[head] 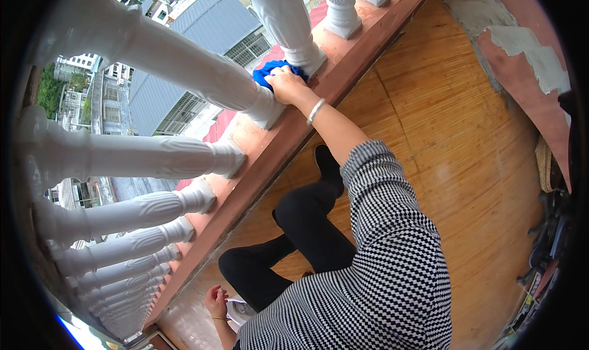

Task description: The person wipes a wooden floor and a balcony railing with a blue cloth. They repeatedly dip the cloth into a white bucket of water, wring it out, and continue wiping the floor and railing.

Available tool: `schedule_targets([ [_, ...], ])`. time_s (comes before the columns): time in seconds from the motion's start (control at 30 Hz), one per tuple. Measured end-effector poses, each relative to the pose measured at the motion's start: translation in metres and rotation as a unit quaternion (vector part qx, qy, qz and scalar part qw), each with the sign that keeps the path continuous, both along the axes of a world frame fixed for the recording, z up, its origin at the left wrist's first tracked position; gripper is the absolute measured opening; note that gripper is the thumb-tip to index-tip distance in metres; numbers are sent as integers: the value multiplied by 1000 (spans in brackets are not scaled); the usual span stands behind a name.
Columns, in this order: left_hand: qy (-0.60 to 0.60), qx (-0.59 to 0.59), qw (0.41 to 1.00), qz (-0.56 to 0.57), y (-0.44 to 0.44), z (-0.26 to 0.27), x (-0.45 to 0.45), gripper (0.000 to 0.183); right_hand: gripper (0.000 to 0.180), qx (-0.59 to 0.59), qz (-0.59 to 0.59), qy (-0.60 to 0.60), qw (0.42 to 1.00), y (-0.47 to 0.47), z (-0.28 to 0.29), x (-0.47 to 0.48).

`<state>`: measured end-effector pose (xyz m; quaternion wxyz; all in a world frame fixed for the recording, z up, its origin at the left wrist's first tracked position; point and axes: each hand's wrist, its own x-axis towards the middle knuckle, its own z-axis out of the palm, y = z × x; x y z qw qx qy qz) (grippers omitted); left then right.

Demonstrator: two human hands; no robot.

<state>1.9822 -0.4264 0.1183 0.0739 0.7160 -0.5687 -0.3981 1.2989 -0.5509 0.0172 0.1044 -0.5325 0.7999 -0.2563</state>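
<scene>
My right hand (286,84), a silver bangle on its wrist, is closed on a crumpled blue cloth (264,74). The cloth lies on the reddish-pink ledge between the feet of two white balusters and touches the base of a baluster (257,104). My left hand (217,299) is low at the left, raised beside my bent knees, with a thin yellow bracelet and its fingers loosely curled, holding nothing visible. Next to it, partly hidden by my patterned top, is a white container (240,309), its contents unclear.
A row of white fluted balusters (161,156) stands along the painted ledge (294,124). Beyond them, far below, are roofs (216,18) and buildings. My black-clad legs rest on the wood-patterned floor (441,120). Peeling pink wall (529,69) and assorted objects (547,249) line the right.
</scene>
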Motion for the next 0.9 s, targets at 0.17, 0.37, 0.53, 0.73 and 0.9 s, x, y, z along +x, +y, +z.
schedule_targets([
  [0.17,-20,-12,1000,-20,-17,1,-2,17,22,-72,-95,29,992,65,-26,36],
  [0.37,19,-32,998,-44,-37,-14,-17,16,24,-105,-230,-330,909,161,-40,30],
  [0.53,12,-8,999,-48,-34,-17,-24,14,19,-343,-200,-403,824,138,8,-76],
  [0.73,-1,-10,999,-51,-42,-11,-48,15,33,-50,-161,58,984,26,15,-155],
  [0.9,-28,-20,997,-70,-48,-8,-60,15,23,116,-120,244,955,16,-8,-159],
])
